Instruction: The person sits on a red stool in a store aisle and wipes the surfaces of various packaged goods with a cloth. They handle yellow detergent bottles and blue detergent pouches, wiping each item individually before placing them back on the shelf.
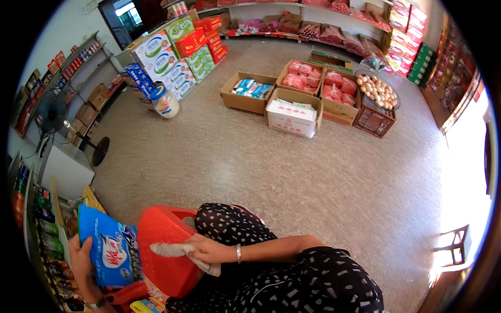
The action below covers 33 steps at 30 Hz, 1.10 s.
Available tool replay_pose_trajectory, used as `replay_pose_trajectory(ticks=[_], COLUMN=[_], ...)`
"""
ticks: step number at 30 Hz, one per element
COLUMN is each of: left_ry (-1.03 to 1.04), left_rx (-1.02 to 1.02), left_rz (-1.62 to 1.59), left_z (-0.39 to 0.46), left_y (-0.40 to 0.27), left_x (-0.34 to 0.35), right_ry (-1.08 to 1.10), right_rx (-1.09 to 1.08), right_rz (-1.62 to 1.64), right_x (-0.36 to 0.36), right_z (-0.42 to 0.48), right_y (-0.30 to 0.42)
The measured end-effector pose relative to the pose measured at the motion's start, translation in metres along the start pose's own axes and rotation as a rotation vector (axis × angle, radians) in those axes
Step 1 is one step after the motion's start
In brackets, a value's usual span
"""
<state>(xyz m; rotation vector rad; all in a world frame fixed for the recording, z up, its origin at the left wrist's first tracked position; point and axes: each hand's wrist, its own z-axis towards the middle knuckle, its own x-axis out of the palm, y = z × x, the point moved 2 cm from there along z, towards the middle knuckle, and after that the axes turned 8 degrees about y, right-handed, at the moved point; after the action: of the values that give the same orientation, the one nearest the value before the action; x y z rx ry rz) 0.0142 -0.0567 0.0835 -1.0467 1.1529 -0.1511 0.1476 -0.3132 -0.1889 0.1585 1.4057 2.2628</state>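
Observation:
My left hand grips the left edge of a blue bag of laundry powder, which bears printed writing and is held up at the lower left. In my right hand is a crumpled whitish cloth, with one end reaching toward the bag and another hanging below the fingers. The cloth and the bag are apart. Behind the cloth is a red plastic object with a slot-like opening near its top, possibly a stool or basket. Below the bag lie another red plastic part and a yellow package.
Shelves of bottled drinks stand close on my left, with a pedestal fan beyond. Ahead are stacked milk cartons, a lidded jar, open cardboard boxes and a basket of eggs. A small stool stands right.

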Motion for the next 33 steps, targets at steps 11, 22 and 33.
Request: replay_pose_trajectory(ticks=[11, 22, 33], left_ry=[0.085, -0.148, -0.215], left_rx=[0.485, 0.248, 0.219], left_rz=[0.757, 0.515, 0.310], left_z=[-0.097, -0.186, -0.190], left_y=[0.095, 0.128, 0.141], left_x=[0.140, 0.224, 0.227], right_ry=[-0.165, 0.773, 0.766], right_rx=[0.118, -0.562, -0.138], right_rz=[-0.100, -0.845, -0.867], right_x=[-0.062, 0.102, 0.120], right_z=[0.059, 0.080, 0.198], right_y=[0.019, 0.002, -0.038])
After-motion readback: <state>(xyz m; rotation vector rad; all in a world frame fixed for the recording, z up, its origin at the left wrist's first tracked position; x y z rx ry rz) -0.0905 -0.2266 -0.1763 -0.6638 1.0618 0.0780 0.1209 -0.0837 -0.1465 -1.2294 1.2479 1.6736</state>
